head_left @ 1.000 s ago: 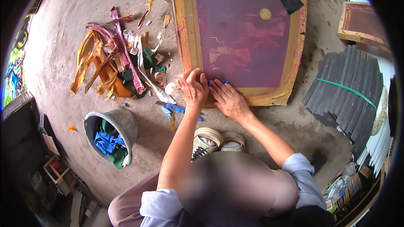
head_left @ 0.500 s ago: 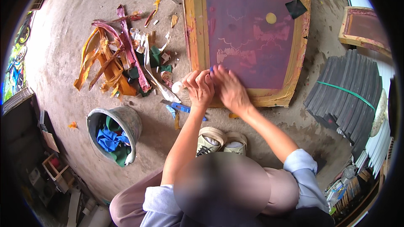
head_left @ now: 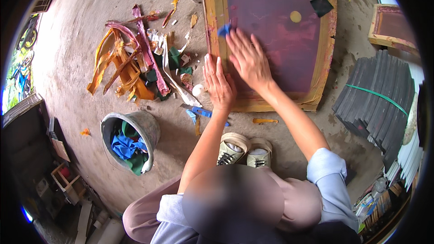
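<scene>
A large screen-printing frame (head_left: 327, 58) lies before me, its purple mesh (head_left: 289, 70) bordered by yellowed, stained tape. My right hand (head_left: 249, 58) rests flat over the mesh's left part, fingers stretched out. At its index fingertip is a small, slightly blurred blue piece (head_left: 224, 30), like cloth or tape, on the left border. My left hand (head_left: 219, 83) lies with extended fingers along the frame's lower left edge, the thumb side over the border; nothing shows in it. A round yellow spot (head_left: 295, 16) and a black square patch (head_left: 321, 7) mark the upper right.
Peeled tape strips and scraps (head_left: 131, 63) lie heaped on the left. Below them are a white ball-like object (head_left: 198, 90) and a blue utility knife (head_left: 202, 111). A bucket (head_left: 153, 131) holds blue and green cloths. Strapped dark sheets (head_left: 377, 95) and another frame (head_left: 393, 41) stand right.
My hands have parted. The right has slid upward over the mesh with the blue piece at its fingertips; the left has uncurled and lies along the frame's edge. The view has shifted slightly.
</scene>
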The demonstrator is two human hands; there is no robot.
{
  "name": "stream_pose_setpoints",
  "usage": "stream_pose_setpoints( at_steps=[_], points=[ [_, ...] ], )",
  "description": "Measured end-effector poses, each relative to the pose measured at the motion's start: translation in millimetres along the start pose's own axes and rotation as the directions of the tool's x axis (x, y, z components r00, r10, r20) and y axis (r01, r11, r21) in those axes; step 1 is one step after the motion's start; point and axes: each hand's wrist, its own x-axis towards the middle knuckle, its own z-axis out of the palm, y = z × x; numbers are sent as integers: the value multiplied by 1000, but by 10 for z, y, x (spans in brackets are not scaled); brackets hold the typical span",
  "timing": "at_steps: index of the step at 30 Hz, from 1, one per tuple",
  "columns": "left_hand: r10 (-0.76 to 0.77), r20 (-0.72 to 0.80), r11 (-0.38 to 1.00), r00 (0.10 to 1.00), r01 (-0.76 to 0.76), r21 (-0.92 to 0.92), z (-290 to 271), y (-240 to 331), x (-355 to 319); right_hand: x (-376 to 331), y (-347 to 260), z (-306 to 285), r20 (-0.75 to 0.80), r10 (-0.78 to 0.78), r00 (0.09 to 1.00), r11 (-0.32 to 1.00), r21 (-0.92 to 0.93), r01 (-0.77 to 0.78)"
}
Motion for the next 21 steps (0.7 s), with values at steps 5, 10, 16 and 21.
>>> stream_pose_setpoints(
  at_steps=[5,10,16,21],
  points=[
    [14,58,998,998,-17,61,-45,71,12,-1309,-126,-260,249,-53,967,998,-2,55],
    [-8,108,987,994,-9,161,-85,80,35,-1255,-25,-532,127,-202,971,976,111,188],
    [-45,375,994,926,2,114,-326,199,173,-873,-39,-756,156,492,857,621,626,-471],
    [70,682,892,728,261,-370,-1222,390,983,-515,-221,-1656,475,496,727,-58,853,-518]
  ],
)
